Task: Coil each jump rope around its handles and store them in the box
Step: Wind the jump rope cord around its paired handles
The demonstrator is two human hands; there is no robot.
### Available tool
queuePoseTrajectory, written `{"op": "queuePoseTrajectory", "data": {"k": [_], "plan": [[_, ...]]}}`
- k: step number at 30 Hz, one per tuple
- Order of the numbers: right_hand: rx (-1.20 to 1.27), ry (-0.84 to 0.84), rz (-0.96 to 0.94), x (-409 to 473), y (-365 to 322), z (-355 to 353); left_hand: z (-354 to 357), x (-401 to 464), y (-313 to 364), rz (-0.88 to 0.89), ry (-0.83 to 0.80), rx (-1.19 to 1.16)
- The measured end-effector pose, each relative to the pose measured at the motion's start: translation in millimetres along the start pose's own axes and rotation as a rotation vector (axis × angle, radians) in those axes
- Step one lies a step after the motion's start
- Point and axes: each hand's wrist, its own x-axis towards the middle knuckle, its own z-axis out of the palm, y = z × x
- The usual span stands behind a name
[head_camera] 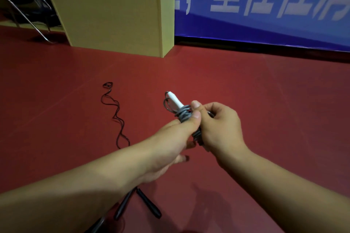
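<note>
While both hands meet in mid-air above the red floor (246,85), holding one jump rope between them. Left hand (170,143): grip closed around the lower part of the bundle, thumb pressing on the grey rope (182,114) wound around the white handle (175,99). Right hand (219,126): fingers curled on the same bundle from the other side, pinching the coils near the thumb of the left. Several turns already lying tight on the handle, one loose loop standing out beside its tip; probably almost finished with this rope, only the last end to tuck in.

Further out, not yet coiled: a thin black rope (115,115) lying stretched and wavy on the floor, well apart from the hands, with two black handles (147,205) on the floor below the left forearm. Cannot tell whether those handles belong to that rope.

No clear storage box to see; a tan wooden cabinet (113,15) by the blue banner (265,5), a chair (28,9) behind. Judged so: first rope nearly done, second untouched, storing of both left.
</note>
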Motion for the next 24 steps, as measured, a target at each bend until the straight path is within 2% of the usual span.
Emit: {"op": "queuePoseTrajectory", "data": {"k": [7,12,18,24], "plan": [[-0.112,-0.155,-0.143,-14.6,-9.5,1.4,-22.6,2.5,-4.9,0.03,0.015,-0.148],[-0.041,-0.356,-0.104,-17.1,-5.4,7.1,-38.7,10.5,-15.6,0.08,0.017,-0.224],[0.178,-0.584,0.085,-13.3,-18.3,-7.4,-47.4,6.2,-14.2,0.074,0.119,-0.056],[0.309,-0.636,0.276,-10.6,-19.7,-12.7,-44.9,2.2,-10.0,0.047,0.088,-0.004]]}}
